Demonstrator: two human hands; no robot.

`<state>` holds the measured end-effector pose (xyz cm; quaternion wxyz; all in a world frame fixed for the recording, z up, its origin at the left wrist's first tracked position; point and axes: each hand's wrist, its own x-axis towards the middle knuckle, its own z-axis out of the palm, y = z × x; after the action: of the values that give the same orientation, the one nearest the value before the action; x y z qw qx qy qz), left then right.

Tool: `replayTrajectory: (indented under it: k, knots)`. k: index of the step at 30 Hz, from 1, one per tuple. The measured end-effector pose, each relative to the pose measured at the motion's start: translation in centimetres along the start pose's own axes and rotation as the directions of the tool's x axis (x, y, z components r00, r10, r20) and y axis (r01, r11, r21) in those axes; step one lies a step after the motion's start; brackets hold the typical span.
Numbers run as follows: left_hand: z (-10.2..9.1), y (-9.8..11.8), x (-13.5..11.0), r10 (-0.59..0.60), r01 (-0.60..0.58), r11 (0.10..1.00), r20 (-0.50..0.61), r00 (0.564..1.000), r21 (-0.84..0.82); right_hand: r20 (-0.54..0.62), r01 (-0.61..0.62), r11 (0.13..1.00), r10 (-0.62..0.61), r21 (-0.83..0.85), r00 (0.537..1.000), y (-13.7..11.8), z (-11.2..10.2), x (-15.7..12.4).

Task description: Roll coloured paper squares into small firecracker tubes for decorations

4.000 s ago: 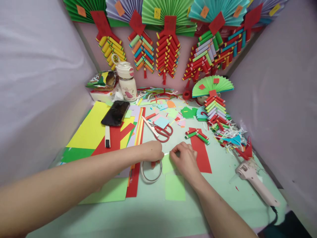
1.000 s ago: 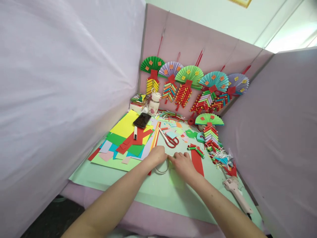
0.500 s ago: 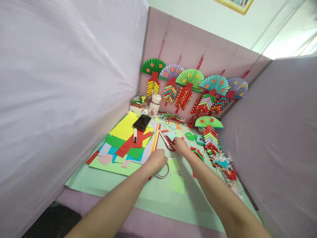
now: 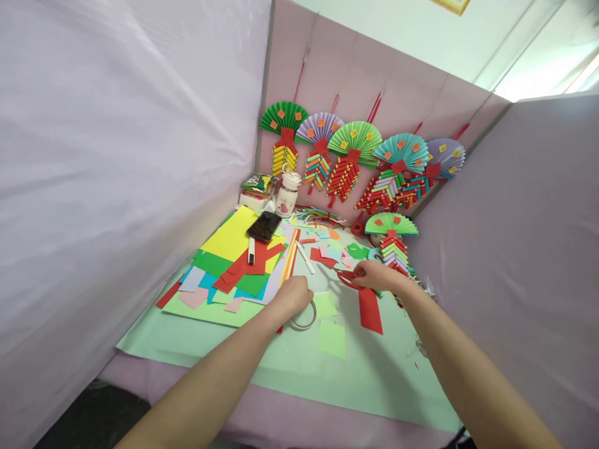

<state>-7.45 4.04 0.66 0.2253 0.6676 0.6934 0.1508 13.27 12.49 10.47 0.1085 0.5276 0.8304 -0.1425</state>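
My left hand is closed on the edge of a thin, pale ring that looks like a roll of tape, low over the table's near middle. Farther right, my right hand grips red-handled scissors, their blades pointing left. Just below the scissors lies a red paper strip. Two light green paper squares rest between the hands, by the tape. A white pen-like stick lies beyond my left hand.
Stacked coloured paper covers the left side, with a phone and a white-and-black cutter on it. A bottle stands behind. Paper fans with firecracker strings hang on the back panel. Paper scraps are scattered near the scissors.
My right hand has carried the scissors to the right, away from the white stick, and the red strip now shows below. My left hand stays on the tape. The view has shifted slightly.
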Motion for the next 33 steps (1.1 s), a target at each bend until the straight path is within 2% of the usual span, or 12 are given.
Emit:
replayTrajectory:
  k: [2,4,7,9,10,12,14,17,23,33]
  knots:
    - [0.1,0.0,0.1,0.002,-0.002,1.0,-0.001,1.0,-0.003,0.028,0.036,0.995,-0.039,0.097,0.999,1.0,1.0,-1.8]
    - [0.0,0.0,0.1,-0.001,0.001,1.0,0.002,1.0,-0.004,0.037,0.076,0.959,-0.089,0.273,0.995,1.9,2.4,-3.5]
    - [-0.2,0.2,0.1,-0.005,0.005,1.0,0.008,1.0,0.001,0.037,0.105,0.812,-0.154,0.575,0.987,2.7,4.9,-5.6]
    - [-0.3,0.3,0.0,-0.002,0.002,1.0,0.011,1.0,0.007,-0.009,0.116,0.729,-0.15,0.675,0.989,2.9,6.5,-6.7]
    - [-0.4,0.4,0.0,0.0,0.0,1.0,0.012,1.0,0.011,-0.047,0.124,0.719,-0.127,0.684,0.991,2.9,7.2,-7.2]
    - [-0.5,0.5,0.1,0.004,-0.005,1.0,0.014,1.0,0.016,-0.136,0.133,0.774,-0.061,0.619,0.989,2.7,8.4,-8.0]
    - [-0.5,0.5,0.2,0.009,-0.009,1.0,0.017,1.0,0.018,-0.245,0.129,0.876,-0.013,0.465,0.97,2.3,9.4,-8.6]
    - [-0.5,0.3,0.4,0.019,-0.02,1.0,0.022,1.0,0.014,-0.375,0.106,0.966,-0.011,0.236,0.927,1.7,10.4,-9.2]
    - [-0.6,0.3,0.6,0.027,-0.027,1.0,0.025,0.999,0.01,-0.474,0.141,0.988,-0.099,0.054,0.875,0.2,11.4,-9.1]
    - [-0.4,0.3,0.7,0.022,-0.022,1.0,0.025,0.999,0.009,-0.478,0.171,0.985,-0.137,0.028,0.868,-0.4,11.8,-7.9]
